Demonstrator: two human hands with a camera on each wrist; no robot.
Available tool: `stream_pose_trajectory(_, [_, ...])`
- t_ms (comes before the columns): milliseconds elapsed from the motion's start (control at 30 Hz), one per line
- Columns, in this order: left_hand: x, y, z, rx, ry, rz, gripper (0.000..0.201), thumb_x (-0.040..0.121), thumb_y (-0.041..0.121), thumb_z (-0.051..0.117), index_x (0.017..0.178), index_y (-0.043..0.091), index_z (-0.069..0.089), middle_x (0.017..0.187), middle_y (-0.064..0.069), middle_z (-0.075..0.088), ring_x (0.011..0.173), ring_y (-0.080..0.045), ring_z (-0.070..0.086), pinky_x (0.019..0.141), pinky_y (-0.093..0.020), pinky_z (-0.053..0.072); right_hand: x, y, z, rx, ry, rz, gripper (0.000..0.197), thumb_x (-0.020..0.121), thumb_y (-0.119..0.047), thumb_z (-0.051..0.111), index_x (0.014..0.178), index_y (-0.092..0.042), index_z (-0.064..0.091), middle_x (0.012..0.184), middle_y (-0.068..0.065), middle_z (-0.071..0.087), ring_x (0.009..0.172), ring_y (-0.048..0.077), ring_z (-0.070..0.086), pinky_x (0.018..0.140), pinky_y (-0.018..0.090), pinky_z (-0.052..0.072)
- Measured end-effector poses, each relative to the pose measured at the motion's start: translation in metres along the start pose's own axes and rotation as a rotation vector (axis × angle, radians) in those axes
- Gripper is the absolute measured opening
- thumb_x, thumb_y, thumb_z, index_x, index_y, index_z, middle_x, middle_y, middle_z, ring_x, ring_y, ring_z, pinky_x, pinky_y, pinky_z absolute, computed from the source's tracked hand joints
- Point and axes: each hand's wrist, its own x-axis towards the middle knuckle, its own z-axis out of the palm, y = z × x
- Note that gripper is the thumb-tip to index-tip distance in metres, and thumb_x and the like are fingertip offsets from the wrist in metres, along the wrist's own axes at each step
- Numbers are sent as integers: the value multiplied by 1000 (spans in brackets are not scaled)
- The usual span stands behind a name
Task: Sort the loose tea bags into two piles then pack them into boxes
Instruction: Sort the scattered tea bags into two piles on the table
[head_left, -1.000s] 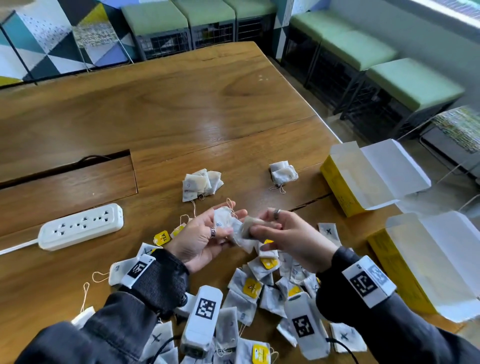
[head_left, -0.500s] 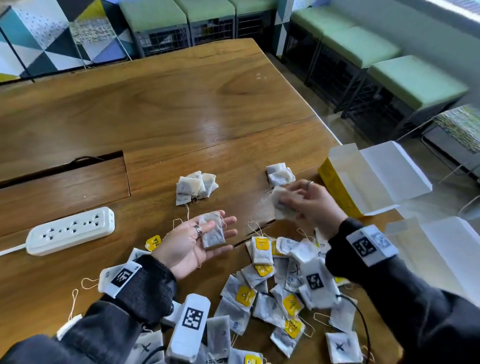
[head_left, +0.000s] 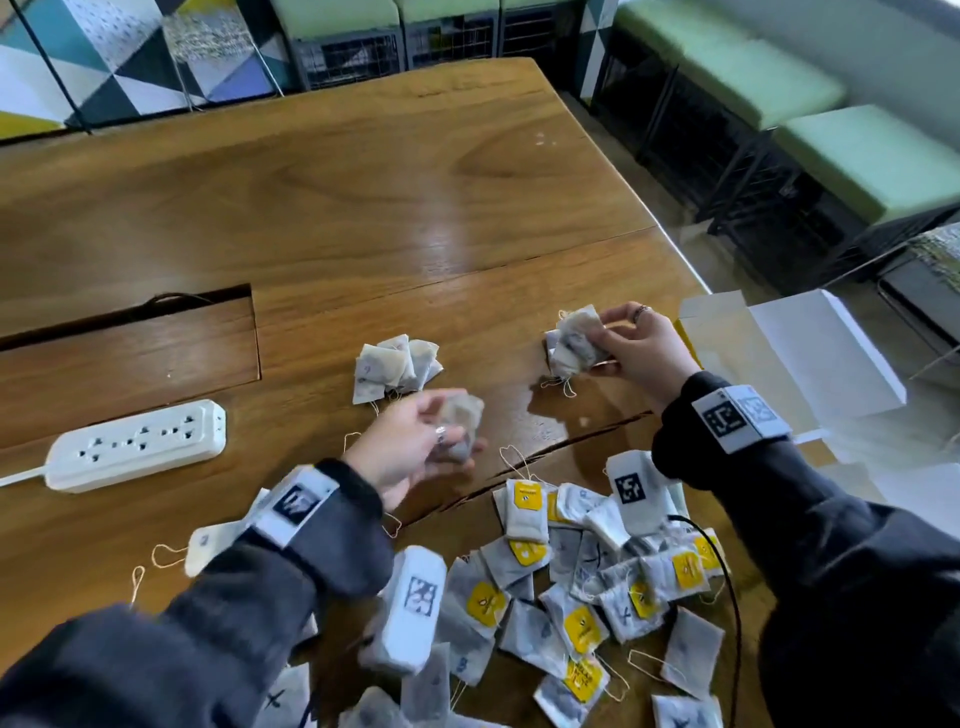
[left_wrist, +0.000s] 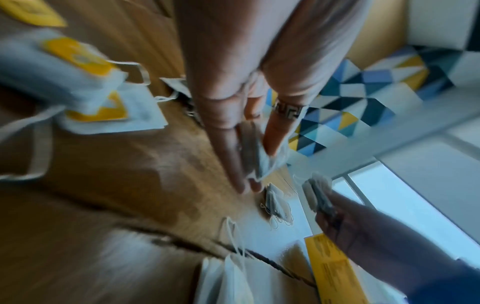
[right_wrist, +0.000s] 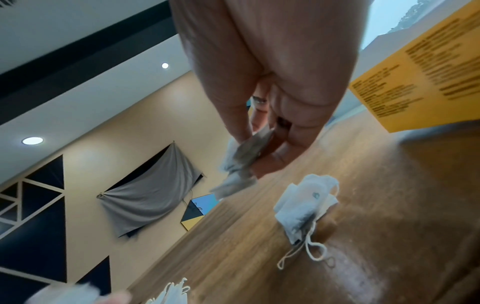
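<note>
Left hand (head_left: 410, 452) pinching one blurred grey paper tea bag (head_left: 460, 423) just above the brown wooden desk (head_left: 322, 208), near the left pile of tagless white tea bags (head_left: 395, 366). Right hand (head_left: 641, 351) gripping another pale tea bag (head_left: 576, 335) directly over the smaller right pile (right_wrist: 305, 207), just left of the open yellow cardboard box (head_left: 763, 343). Unsorted heap of white tea bags with yellow tags (head_left: 582, 577) spread across the near edge. White power strip (head_left: 137, 444) far left.

wood table (head_left: 363, 197), green benches (head_left: 831, 130) by the wall, geometric wall panels (head_left: 104, 57), ceiling spotlights (right_wrist: 32, 140).
</note>
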Motion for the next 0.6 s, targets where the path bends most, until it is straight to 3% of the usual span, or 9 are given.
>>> stream_pose_trajectory(100, [30,17,32,271,100,130,41,81,3,66,119,11,56,99,-9,63,67,-11,57,42,-16,45,-3,-8,-3,-21,69,-97,15,88,-18,62,80,-19,50,78,5,64,68,17,61,67,39,53])
stream_pose_trajectory(200, [60,30,65,280,130,174,39,79,1,68,116,8,57,98,-9,60,56,-9,46,32,-13,35,-4,-15,-5,-31,97,-155,11,89,-20,61,84,-20,51,84,6,63,69,15,59,59,30,52])
stream_pose_trajectory(300, [83,33,76,344,130,151,39,84,-4,58,121,9,52,102,-7,62,58,-13,51,44,-22,42,-4,-20,-4,-32,95,-166,10,88,-22,62,83,-22,53,83,3,63,70,13,59,56,26,48])
stream_pose_trajectory(400, [85,30,63,475,101,127,50,86,-9,45,131,12,42,100,-2,56,76,-20,55,54,-25,39,-6,-25,6,22,31,-122,11,86,-20,65,82,-19,54,79,3,63,70,17,60,60,30,50])
stream_pose_trajectory(533, [48,23,19,706,45,230,41,85,-3,54,124,11,49,89,5,51,87,-20,55,58,-27,44,-10,-27,37,26,-145,-41,14,83,-8,66,79,-13,54,76,5,58,69,18,60,62,31,55])
stream_pose_trajectory(600, [20,17,-12,781,48,259,36,85,2,60,116,17,54,93,5,57,90,-17,58,74,-33,51,-10,-27,58,-46,-239,-22,17,81,-3,68,78,-11,54,72,4,57,65,18,58,67,35,55])
